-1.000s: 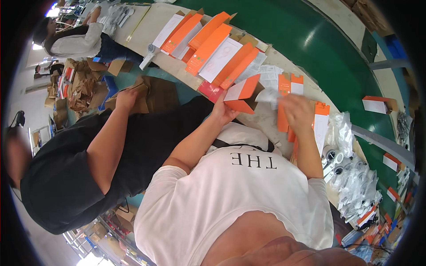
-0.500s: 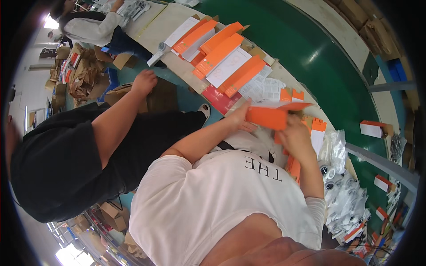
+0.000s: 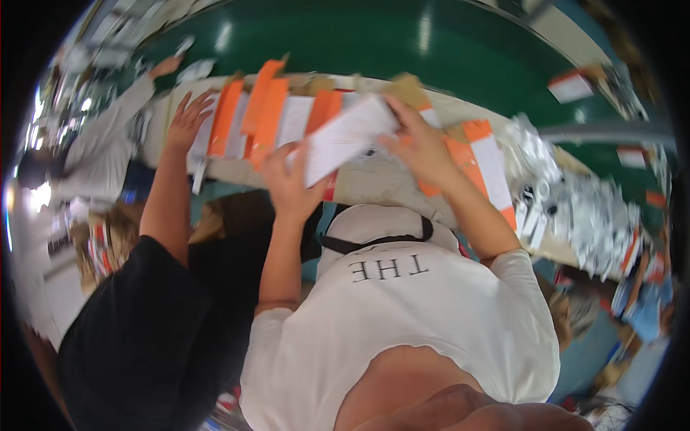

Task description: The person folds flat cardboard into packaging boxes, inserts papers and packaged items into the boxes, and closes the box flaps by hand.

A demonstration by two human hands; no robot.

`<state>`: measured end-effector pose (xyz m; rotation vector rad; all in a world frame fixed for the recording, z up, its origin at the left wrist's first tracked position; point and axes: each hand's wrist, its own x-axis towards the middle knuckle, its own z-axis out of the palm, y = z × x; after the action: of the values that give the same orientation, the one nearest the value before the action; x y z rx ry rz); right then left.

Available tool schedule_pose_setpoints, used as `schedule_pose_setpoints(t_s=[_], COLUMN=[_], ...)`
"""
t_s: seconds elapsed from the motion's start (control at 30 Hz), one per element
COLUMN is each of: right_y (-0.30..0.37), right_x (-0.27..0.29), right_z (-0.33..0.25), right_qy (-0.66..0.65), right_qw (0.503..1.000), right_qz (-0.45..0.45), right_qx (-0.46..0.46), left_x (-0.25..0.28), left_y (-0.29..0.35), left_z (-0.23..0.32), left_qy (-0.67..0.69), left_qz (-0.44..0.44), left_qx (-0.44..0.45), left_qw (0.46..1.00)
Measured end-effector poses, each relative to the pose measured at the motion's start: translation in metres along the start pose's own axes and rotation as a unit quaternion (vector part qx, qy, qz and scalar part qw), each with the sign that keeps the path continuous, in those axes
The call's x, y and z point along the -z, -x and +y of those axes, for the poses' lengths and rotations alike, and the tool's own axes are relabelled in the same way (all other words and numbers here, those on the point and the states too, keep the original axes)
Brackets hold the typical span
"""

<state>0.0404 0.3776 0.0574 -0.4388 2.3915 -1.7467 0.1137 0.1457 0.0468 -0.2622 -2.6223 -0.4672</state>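
Observation:
A flat, long carton [image 3: 348, 136] with its white face up is held tilted above the table, slightly blurred. My left hand [image 3: 291, 179] grips its near left end, fingers at the edge. At the far right end my right hand [image 3: 418, 144] holds it, fingers over the edge. Behind the carton stands a row of orange and white boxes [image 3: 269, 108] on the table. Orange and white cartons [image 3: 478, 161] lie beside my right forearm.
On my left, a co-worker's hand [image 3: 188, 122] reaches to the row's left end. Bagged white parts [image 3: 582, 215] are heaped on the table at right. A green surface [image 3: 323, 36] runs beyond the pale table [image 3: 374, 183]. Another person in pale clothing [image 3: 100, 158] works far left.
The view has turned. The carton, held earlier with orange sides showing, now shows its white face, and my hands have moved it toward the row. The co-worker's hand is now by the boxes.

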Motion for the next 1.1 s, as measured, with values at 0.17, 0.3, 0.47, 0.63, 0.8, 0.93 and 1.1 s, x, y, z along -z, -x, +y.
schedule_pose_setpoints(t_s=[0.17, 0.3, 0.47, 0.63, 0.8, 0.93, 1.1], right_y=[0.073, 0.158, 0.19, 0.172, 0.161, 0.142, 0.139], right_x=[0.04, 0.051, 0.039, 0.036, 0.009, 0.055, 0.066], right_z=[0.056, 0.122, 0.133, 0.072, 0.031, 0.014, 0.025], right_qy=[0.358, 0.435, 0.489, 0.534, 0.377, -0.015, -0.303], right_qw=[0.925, 0.878, 0.853, 0.818, 0.912, 0.936, 0.91], right_qz=[0.126, 0.14, 0.111, 0.165, 0.159, 0.349, 0.264], right_qx=[-0.012, -0.14, -0.144, -0.139, -0.031, -0.045, -0.102], left_x=[-0.014, -0.026, -0.034, -0.11, -0.121, -0.084, -0.076], left_y=[-0.012, -0.02, -0.038, 0.002, -0.023, -0.055, -0.048], left_z=[-0.07, -0.114, -0.045, 0.095, 0.153, 0.136, 0.177], left_qy=[-0.061, -0.158, -0.039, 0.6, 0.626, 0.648, 0.701], left_qz=[0.106, -0.028, 0.146, -0.294, -0.261, -0.358, -0.266], left_qx=[0.22, 0.338, 0.05, 0.241, 0.355, 0.14, 0.24], left_qw=[0.968, 0.927, 0.987, 0.704, 0.643, 0.658, 0.617])
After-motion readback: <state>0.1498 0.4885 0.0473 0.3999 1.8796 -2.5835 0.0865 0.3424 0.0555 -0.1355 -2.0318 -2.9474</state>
